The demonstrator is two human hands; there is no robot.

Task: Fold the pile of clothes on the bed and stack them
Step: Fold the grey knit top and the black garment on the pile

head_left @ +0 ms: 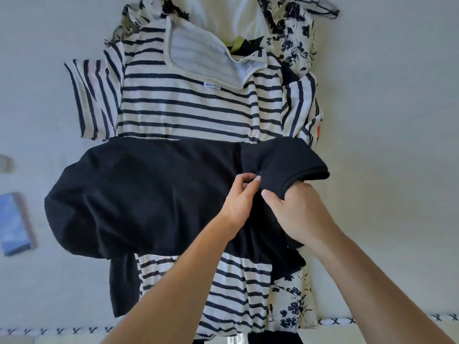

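A dark navy fabric garment (pixel 149 194) is spread across the middle of the frame, over a cream knit top with navy stripes (pixel 188 110) on the pale bed sheet (pixel 397 120). Its cloth is pinched by the left hand (pixel 239 197) at centre, while its hemmed sleeve is gripped by the right hand (pixel 295 209) just beside it. A cream fabric with navy floral print (pixel 293 38) is seen at upper right, and a blue book-like object (pixel 15 224) at the left edge.
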